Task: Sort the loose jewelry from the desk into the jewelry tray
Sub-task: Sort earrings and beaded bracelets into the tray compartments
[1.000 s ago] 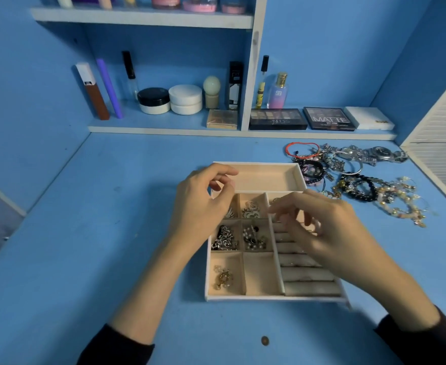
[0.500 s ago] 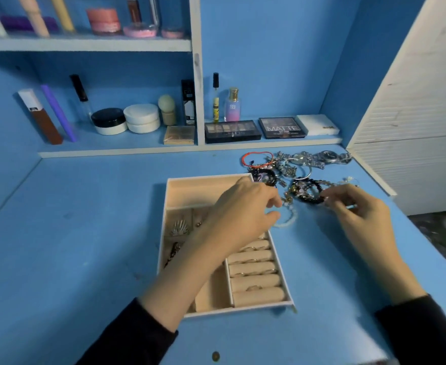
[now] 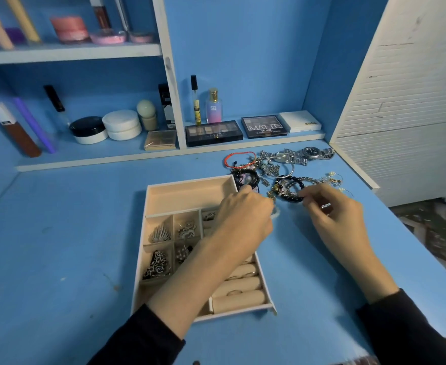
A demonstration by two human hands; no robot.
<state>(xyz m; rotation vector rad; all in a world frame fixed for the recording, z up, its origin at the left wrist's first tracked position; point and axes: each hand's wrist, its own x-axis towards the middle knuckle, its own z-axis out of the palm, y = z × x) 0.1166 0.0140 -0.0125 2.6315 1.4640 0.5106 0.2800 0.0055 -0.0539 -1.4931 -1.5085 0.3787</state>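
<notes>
**A:** Where are the right hand's fingers?

**B:** The right hand (image 3: pixel 332 217) hangs over the bench (image 3: pixel 71 233). Its fingers (image 3: pixel 312 195) are bent, with the tips drawn together at the near edge of a black bead bracelet (image 3: pixel 291 198). They touch it or come very close. The blur hides whether they actually grip it, so I cannot tell.

**A:** And the left?

**B:** The left hand (image 3: pixel 243 219) lies across the jewelry tray (image 3: pixel 187 181), knuckles up. Its fingers (image 3: pixel 257 204) are curled under at the tray's right rim. A pale loop (image 3: pixel 275 214) shows just beside them on the bench. The fingertips are hidden, so I cannot tell whether they pinch it.

**A:** Where is the loose jewelry?

**B:** The jewelry pile (image 3: pixel 282 169) lies on the bench beyond both hands, just off the tray's far right corner. The black beads are nearest the fingers, with bangles and charms tangled behind them. A red cord bracelet (image 3: pixel 240 156) sits on the pile's left side. A metal watch (image 3: pixel 311 152) lies at the far edge, near the shelf (image 3: pixel 98 154).

**A:** And the tray itself?

**B:** It sits flat on the bench under the left forearm. The small square compartments on its left hold silver pieces (image 3: pixel 160 234). The ring rolls (image 3: pixel 240 301) along its right side carry a few rings.

**A:** Anything further out?

**B:** The low shelf along the back wall holds two eyeshadow palettes (image 3: pixel 214 133), jars and tubes.
</notes>
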